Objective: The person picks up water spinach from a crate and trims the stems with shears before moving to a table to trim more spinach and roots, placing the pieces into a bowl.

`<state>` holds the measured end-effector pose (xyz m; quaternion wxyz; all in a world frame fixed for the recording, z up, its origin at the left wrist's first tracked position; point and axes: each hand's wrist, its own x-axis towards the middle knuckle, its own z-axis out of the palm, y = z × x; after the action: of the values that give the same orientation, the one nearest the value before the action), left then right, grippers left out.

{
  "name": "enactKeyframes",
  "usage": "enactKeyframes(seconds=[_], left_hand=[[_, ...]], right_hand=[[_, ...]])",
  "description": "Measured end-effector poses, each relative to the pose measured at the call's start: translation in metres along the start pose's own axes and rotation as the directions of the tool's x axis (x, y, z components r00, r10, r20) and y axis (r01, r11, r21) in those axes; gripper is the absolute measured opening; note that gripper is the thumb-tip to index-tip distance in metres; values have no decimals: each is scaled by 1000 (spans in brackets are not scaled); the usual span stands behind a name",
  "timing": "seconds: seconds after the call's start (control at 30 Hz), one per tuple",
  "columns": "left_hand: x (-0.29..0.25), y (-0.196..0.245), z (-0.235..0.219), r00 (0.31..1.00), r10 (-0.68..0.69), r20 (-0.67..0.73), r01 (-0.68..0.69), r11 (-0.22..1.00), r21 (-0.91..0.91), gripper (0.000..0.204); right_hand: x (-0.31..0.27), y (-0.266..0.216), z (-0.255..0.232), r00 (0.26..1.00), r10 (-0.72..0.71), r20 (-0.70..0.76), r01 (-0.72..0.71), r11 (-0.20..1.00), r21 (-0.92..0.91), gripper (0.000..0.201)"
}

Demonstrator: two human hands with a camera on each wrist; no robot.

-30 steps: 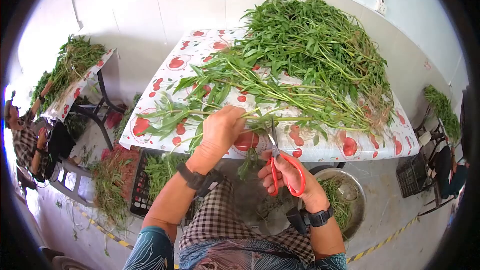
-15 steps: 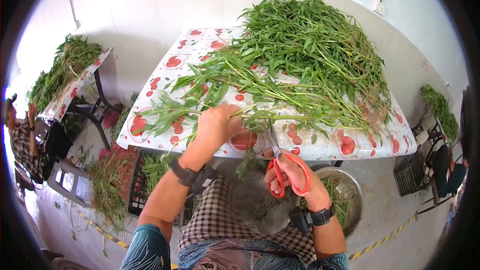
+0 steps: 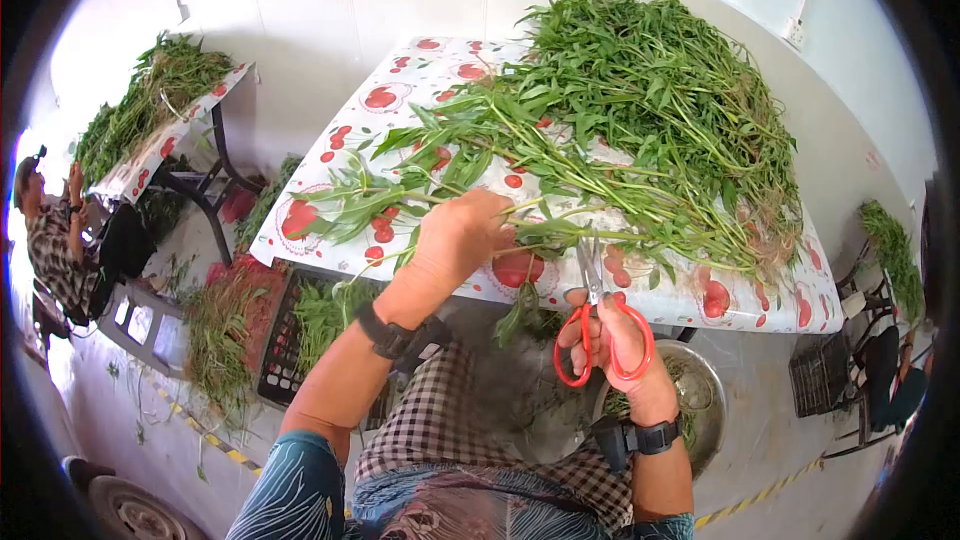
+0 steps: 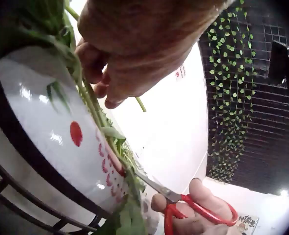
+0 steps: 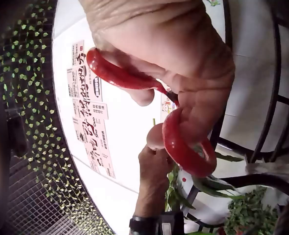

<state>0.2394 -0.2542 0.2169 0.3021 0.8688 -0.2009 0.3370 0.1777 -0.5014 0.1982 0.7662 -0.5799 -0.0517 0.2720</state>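
Observation:
My left hand (image 3: 462, 238) pinches leafy green stems (image 3: 360, 208) above the near edge of the table; their leafy tops spread out to the left. In the right hand (image 3: 625, 340) are red-handled scissors (image 3: 593, 280), thumb and fingers through the handle loops. The scissor blades (image 4: 156, 185) are slightly parted, with their tips right at the stems, to the right of my left hand. Behind these lies a loose row of cut-looking stalks (image 3: 600, 180), with brownish roots (image 3: 775, 245) at its right end.
A large heap of greens (image 3: 650, 90) covers the back right of the fruit-patterned table (image 3: 345, 165). Beneath the table stand a metal basin (image 3: 708, 420) and a black crate (image 3: 275, 360). At the left, a person (image 3: 60, 240) sits beside another table of greens (image 3: 150, 105).
The head view has shifted, so the table appears farther right. The scissors have moved a little right along the stems, and their blades show parted. My left hand keeps its grip on the stems.

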Motion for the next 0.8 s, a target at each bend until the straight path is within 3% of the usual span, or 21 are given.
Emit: enactKeyframes(seconds=[0.07,0.17,0.3,0.4,0.47,0.6,0.7,0.8], left_hand=[[-5,4,-16,994,-102,50,101,994,33,11],[-20,-1,-38,998,-70,-7,70,998,10,13],[-56,2,-71,970,-244,9,244,969,34,15],[-80,9,-92,856,-498,136,506,862,-25,14],[-91,8,-98,793,-584,174,589,808,22,13],[-81,14,-83,952,-298,65,299,954,-7,11],[-56,22,-58,993,-85,80,83,996,33,14],[-35,30,-31,988,-91,126,89,996,25,17]], right_hand=[[0,-1,-1,1000,2,2,-2,1000,6,56],[0,-2,-3,1000,16,-6,-16,1000,0,60],[4,-2,-4,1000,22,-16,-22,999,-24,56],[6,-1,-7,1000,25,-2,-25,1000,-14,52],[6,-1,-6,1000,24,-11,-25,999,-26,53],[1,-5,-10,1000,24,-10,-25,992,-120,58],[-13,-17,-14,999,27,-32,-35,958,-285,60],[-24,-31,-17,998,42,-42,-56,907,-418,58]])
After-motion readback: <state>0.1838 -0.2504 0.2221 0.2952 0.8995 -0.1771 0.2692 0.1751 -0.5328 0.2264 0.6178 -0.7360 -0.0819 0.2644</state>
